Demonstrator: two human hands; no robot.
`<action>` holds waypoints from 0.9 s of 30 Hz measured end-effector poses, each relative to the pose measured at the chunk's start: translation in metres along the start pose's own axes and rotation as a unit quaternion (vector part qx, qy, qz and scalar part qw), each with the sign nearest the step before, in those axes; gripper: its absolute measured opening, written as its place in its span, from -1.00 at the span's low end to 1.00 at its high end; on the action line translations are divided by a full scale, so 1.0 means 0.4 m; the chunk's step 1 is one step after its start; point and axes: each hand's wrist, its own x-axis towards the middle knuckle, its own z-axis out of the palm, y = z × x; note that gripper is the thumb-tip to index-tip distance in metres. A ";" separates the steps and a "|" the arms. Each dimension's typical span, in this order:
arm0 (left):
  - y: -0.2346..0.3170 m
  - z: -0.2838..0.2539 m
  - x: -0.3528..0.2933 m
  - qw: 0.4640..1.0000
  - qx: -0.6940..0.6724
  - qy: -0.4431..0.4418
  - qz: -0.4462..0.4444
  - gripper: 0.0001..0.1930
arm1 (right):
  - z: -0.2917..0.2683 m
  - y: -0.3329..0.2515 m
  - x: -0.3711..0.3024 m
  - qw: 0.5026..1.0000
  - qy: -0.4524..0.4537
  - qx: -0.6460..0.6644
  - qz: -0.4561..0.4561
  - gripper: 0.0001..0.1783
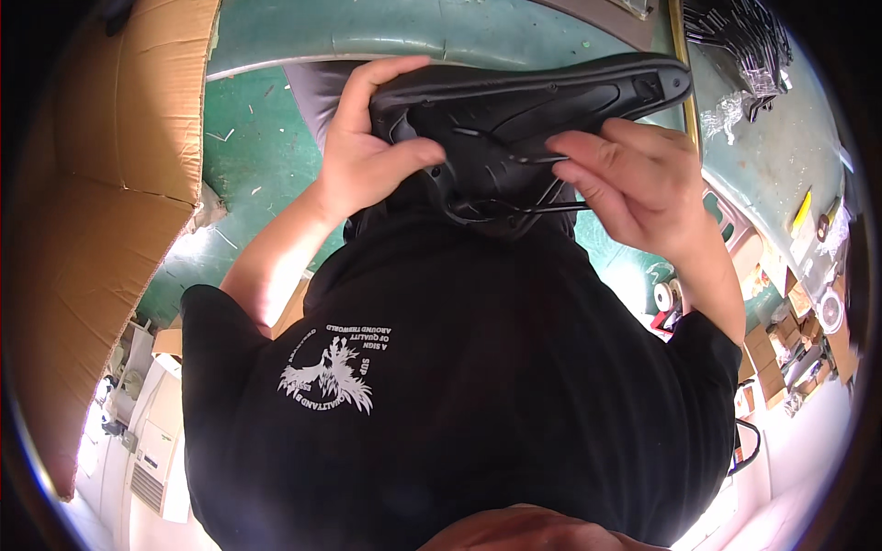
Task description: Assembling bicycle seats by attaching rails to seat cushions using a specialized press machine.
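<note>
A black bicycle saddle (pixel 514 87) is held up in front of my body, its hollow underside facing me and its narrow nose pointing right. My left hand (pixel 363 151) grips the wide rear end, thumb on the underside and fingers over the far edge. In my right hand (pixel 643 179), a thin black bent metal rail (pixel 551 209) is pinched between thumb and fingers. The rail reaches left across the saddle's underside, its bend lying near the rear edge. Whether its ends sit in the saddle's sockets, I cannot tell.
An open cardboard box (pixel 152 110) stands at the left. Behind the saddle, a grey smooth piece (pixel 312 96) lies on the green tabletop (pixel 253 147). A bundle of black metal rods (pixel 744 50) lies at the far right, with a yellow-handled tool (pixel 802 209) nearer.
</note>
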 end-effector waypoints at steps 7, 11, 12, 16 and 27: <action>0.069 -0.110 0.119 0.930 -0.122 -0.311 -0.153 -0.25 | 0.020 -0.025 0.076 0.995 -0.007 -0.044 -0.092 -0.77; 0.070 -0.091 0.095 0.942 -0.138 -0.290 -0.101 -0.37 | 0.032 -0.032 0.089 0.995 -0.023 -0.033 -0.091 -0.79; 0.077 -0.090 0.094 0.941 -0.139 -0.291 -0.102 -0.37 | 0.034 -0.036 0.088 0.995 -0.024 -0.038 -0.087 -0.80; 0.078 -0.083 0.089 0.945 -0.091 -0.284 -0.132 -0.38 | 0.034 -0.031 0.092 0.995 -0.031 -0.038 -0.083 -0.81; 0.100 -0.061 0.124 0.958 -0.016 -0.285 -0.024 -0.55 | 0.050 -0.035 0.121 0.991 -0.029 -0.023 -0.130 -0.77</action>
